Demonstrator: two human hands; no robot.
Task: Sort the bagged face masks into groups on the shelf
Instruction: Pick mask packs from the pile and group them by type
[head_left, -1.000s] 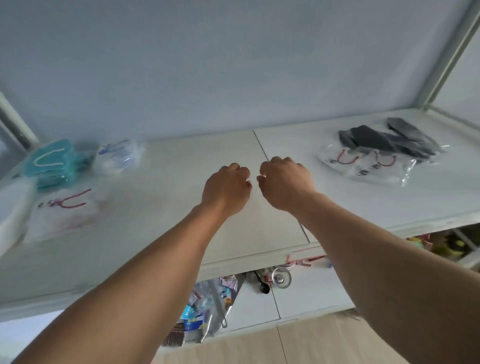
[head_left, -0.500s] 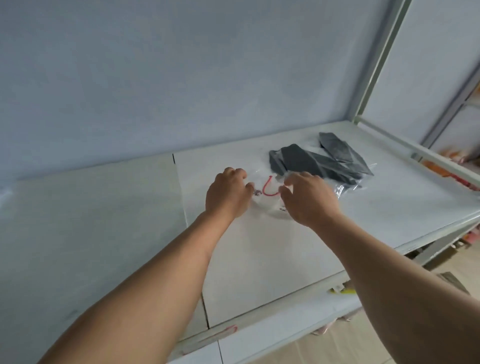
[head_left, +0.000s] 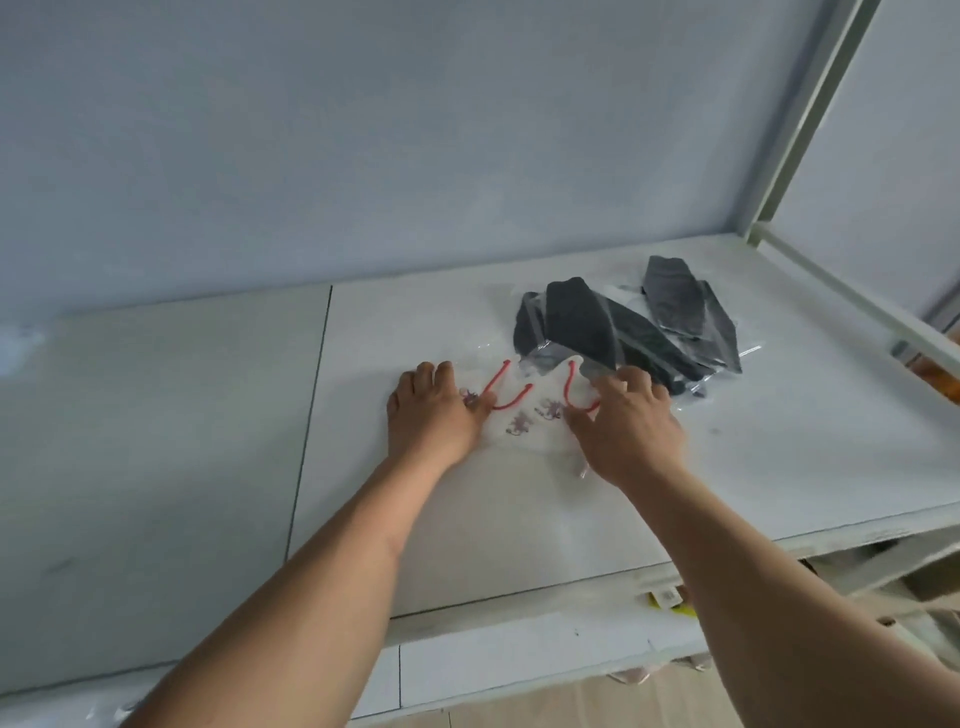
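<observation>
**Both hands on the white masks**

White masks (head_left: 524, 415) w/ red ear loops & small dark prints, sealed in clear crinkly bags, lie flat mid-shelf. Left hand (head_left: 434, 415) rests on their left edge, fingers bent, tips on the plastic; can't tell if it pinches. Right hand (head_left: 626, 428) is spread over the right edge, fingers curved down onto the bag. Just far-right, touching: black masks (head_left: 613, 327), leaf-shaped, bagged, heaped. Shelf (head_left: 208, 441): smooth white panels, thin seam.
</observation>
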